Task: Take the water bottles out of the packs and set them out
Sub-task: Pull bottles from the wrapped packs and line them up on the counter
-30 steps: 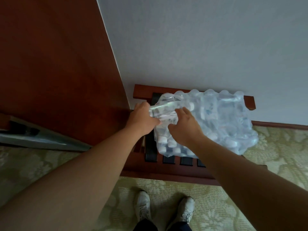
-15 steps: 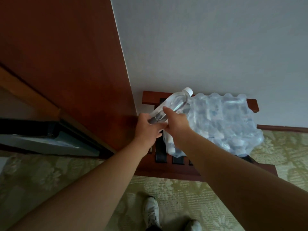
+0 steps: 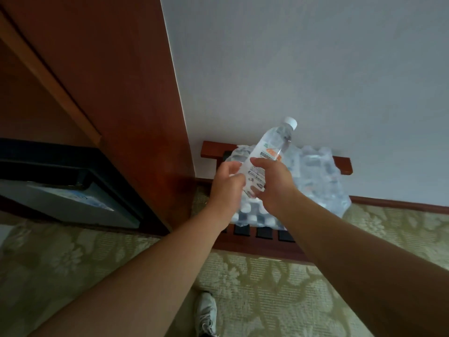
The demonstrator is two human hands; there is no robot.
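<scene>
Beyond a white shoe (image 3: 206,312) on the carpet, the left hand (image 3: 226,184) and right hand (image 3: 275,187) both gripped one tilted water bottle (image 3: 275,142), above the shrink-wrapped pack (image 3: 318,176) on the wooden rack (image 3: 343,164).

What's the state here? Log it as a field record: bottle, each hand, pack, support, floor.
bottle: clear, white cap, tilted up to the right, held above the pack
left hand: grips the bottle's lower end
right hand: grips the bottle at its label
pack: shrink-wrapped, holds many bottles, lies on the rack
rack: reddish wood
floor: patterned green carpet
</scene>
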